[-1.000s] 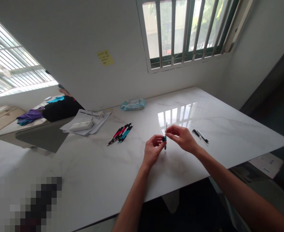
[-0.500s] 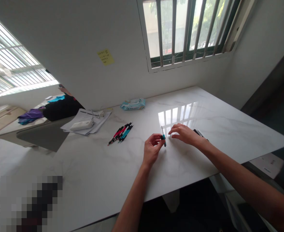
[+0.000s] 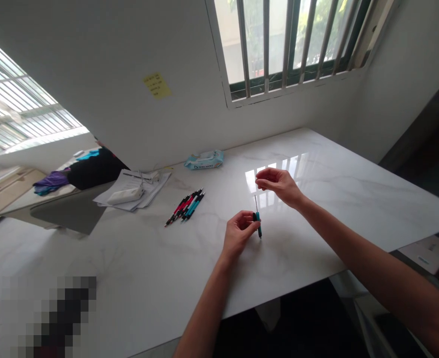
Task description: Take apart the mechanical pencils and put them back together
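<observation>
The person's left hand (image 3: 238,233) sits low over the middle of the white marble worktop (image 3: 327,154), and its fingers (image 3: 250,217) are closed around a teal-and-black pen (image 3: 258,224), gripping it from the side with the thumb and fingertips. The pen's long axis runs nearly upright, leaning slightly so that its upper end tips toward the left. A thin metal rod (image 3: 256,203) sticks out of the top and points up and away from the person, and the teal barrel extends below the grip. Whether the lower end touches the worktop is hard to tell.

The right hand (image 3: 279,185) hangs just above and beside the tip of the rod, apart from it. Its fingers (image 3: 263,180) are closed together in a loose pinch with nothing visible between them.

To the left of the hands, a bundle of red, black and teal pens (image 3: 185,206) lies on the worktop, side by side and angled. Farther left are loose papers (image 3: 156,184) with a white pouch (image 3: 124,196) on top. A blue-and-white packet of wet wipes (image 3: 203,160) lies near the back edge, below a barred window (image 3: 286,42) and a yellow sticky note (image 3: 157,85) on the wall.
</observation>
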A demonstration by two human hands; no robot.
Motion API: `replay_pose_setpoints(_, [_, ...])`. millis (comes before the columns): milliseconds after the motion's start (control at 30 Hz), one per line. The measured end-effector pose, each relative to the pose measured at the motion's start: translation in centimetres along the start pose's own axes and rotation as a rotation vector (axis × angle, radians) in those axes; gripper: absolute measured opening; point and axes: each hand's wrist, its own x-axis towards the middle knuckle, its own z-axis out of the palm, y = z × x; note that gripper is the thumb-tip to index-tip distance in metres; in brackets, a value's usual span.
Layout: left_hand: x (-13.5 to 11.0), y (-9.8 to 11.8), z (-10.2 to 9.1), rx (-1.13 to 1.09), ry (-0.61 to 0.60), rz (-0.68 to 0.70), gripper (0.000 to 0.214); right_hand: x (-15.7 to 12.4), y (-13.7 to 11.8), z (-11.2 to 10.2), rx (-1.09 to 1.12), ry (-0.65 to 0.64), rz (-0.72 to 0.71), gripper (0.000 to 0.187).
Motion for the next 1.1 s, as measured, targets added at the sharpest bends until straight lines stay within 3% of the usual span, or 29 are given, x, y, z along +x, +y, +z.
replay_pose_setpoints(133, [0.1,-0.1,0.0,0.015,0.001,-0.005,0.032,-0.3,0.0,0.3,0.084,-0.001,0.074,0.043])
replay_pose_setpoints(1100, [0.3,0.0,0.2,0.005,-0.003,-0.027,0.031,-1.5,-0.1,0.5,0.097,-0.130,0.054,0.036])
